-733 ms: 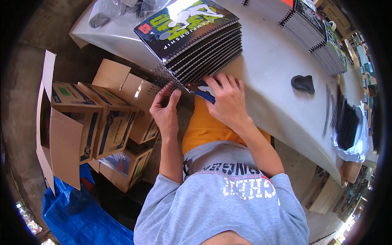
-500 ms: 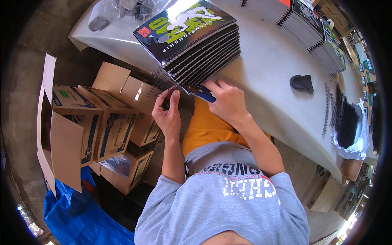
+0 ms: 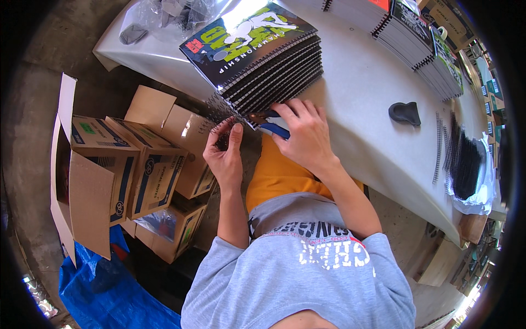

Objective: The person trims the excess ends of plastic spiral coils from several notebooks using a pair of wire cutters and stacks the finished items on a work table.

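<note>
1. One left hand [image 3: 224, 151], at ten o'clock, pinches a dark coil [image 3: 222, 141].
2. Spiral notebooks [image 3: 276, 71] rise stacked at twelve o'clock.
3. Right hand [image 3: 305, 134], at one o'clock, grips blue-handled pliers [image 3: 275, 130]; the handles have just spread, suggesting a squeeze released.

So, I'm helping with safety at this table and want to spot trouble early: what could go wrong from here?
The blue-handled pliers in the right hand are close to the left hand, so a slip might pinch it. The coil ends sticking out could scratch or snag. The notebooks are stacked at the edge of the table, so a tug might topple them.
</note>
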The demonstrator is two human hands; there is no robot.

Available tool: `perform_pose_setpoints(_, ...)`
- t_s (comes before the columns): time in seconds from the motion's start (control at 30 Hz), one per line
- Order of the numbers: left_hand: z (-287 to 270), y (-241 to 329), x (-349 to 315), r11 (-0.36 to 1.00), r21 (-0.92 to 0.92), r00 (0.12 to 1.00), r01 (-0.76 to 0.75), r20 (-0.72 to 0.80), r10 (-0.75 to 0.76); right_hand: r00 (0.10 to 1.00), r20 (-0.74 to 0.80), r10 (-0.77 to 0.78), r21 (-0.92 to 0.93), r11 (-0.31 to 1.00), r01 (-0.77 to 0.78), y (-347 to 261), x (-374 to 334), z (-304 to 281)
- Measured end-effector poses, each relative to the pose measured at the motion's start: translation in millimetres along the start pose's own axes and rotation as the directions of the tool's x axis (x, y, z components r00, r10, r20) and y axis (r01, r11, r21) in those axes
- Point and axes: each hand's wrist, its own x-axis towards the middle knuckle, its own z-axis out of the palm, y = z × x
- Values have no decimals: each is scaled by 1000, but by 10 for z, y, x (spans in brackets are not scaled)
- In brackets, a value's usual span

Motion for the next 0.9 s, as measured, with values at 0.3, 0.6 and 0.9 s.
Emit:
perform_pose_setpoints(0.3,144,13,-17,991,-134,996,-11,-87,0,970,189,152,75,983,-168,9,-23,48)
perform_pose_setpoints(0.6,54,125,7,993,-113,1000,-21,3,21,996,-82,-18,-35,999,15,-25,44,-128)
perform_pose_setpoints(0.9,32,95,73,995,-97,999,-35,9,36,996,-71,-50,-60,997,46,-46,57,-142)
